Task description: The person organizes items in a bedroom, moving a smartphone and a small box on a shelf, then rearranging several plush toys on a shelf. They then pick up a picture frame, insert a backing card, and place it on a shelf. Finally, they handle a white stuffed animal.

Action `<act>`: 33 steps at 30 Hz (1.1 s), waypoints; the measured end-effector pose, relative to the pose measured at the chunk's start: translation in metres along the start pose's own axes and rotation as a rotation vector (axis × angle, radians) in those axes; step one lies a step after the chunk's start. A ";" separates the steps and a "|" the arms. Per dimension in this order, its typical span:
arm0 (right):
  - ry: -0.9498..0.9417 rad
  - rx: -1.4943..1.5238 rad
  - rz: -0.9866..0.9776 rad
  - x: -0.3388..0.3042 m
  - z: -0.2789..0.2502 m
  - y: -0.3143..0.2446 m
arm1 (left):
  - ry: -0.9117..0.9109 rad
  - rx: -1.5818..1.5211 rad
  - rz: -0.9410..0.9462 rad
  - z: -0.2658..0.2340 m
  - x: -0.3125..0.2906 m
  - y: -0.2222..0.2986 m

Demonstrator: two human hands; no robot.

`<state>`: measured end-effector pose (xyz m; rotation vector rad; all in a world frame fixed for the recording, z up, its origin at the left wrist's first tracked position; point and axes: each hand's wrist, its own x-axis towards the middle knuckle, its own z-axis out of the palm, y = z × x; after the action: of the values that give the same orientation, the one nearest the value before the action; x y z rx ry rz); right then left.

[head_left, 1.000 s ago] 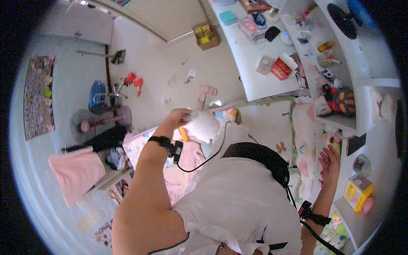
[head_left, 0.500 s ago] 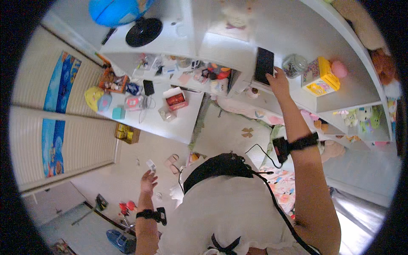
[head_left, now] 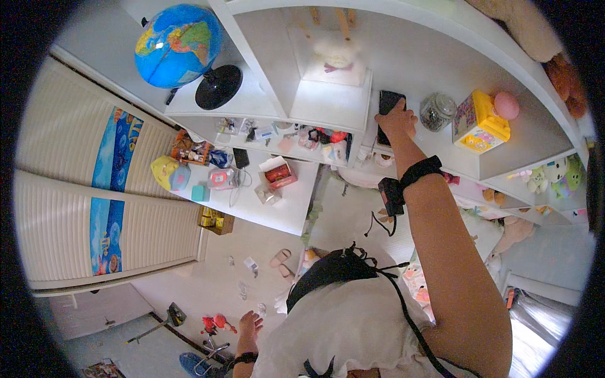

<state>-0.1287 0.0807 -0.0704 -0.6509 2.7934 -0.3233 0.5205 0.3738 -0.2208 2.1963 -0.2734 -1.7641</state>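
Observation:
My right hand reaches up to the white shelf and closes over a flat black rectangular object. The hand hides its middle; a dark end shows above and a strip below left. I cannot tell its exact kind. Just right of it stand a clear lidded glass jar and a yellow and white toy box with a pink ball on top. My left hand hangs low above the floor with fingers apart, holding nothing.
A globe stands on the shelf at the far left. On the white desk lie an opened red-and-white box, a dark phone and a yellow plush. Pink slippers and a broom-like tool are on the floor.
My right hand has shifted from the black object's right edge to over its middle. My left hand has dropped lower and nearer my body. The view has shifted, bringing the whole globe in.

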 end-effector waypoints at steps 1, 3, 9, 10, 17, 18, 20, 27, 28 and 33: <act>0.002 -0.017 -0.009 0.000 0.000 0.000 | 0.029 0.000 -0.002 0.005 -0.002 -0.006; 0.002 -0.051 -0.021 0.003 0.001 0.003 | 0.054 0.008 -0.001 0.016 -0.013 -0.011; -0.060 -0.041 -0.079 0.004 -0.001 0.011 | -0.052 0.012 0.002 0.034 -0.019 0.001; -0.082 0.019 -0.070 -0.003 -0.009 0.012 | -0.111 -0.007 0.031 0.032 -0.012 0.004; -0.004 0.230 -0.106 0.006 -0.010 0.081 | -0.147 -0.023 0.007 0.048 0.014 0.028; 0.028 0.229 -0.107 0.011 -0.006 0.092 | -0.163 0.010 0.028 0.057 0.013 0.035; 0.090 0.230 -0.106 0.020 0.007 0.111 | -0.194 0.125 0.114 0.059 0.016 0.044; -0.006 0.374 -0.148 0.024 0.020 0.119 | -0.297 0.468 0.415 0.036 0.057 0.028; -0.018 0.404 -0.137 0.026 0.023 0.123 | -0.290 0.405 0.352 0.039 0.054 0.032; -0.060 0.457 -0.228 0.038 0.033 0.140 | -0.235 0.240 0.150 0.067 0.019 0.060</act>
<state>-0.2084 0.1804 -0.1472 -0.8404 2.4571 -0.9337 0.4625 0.3036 -0.2300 2.0544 -0.7192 -1.9915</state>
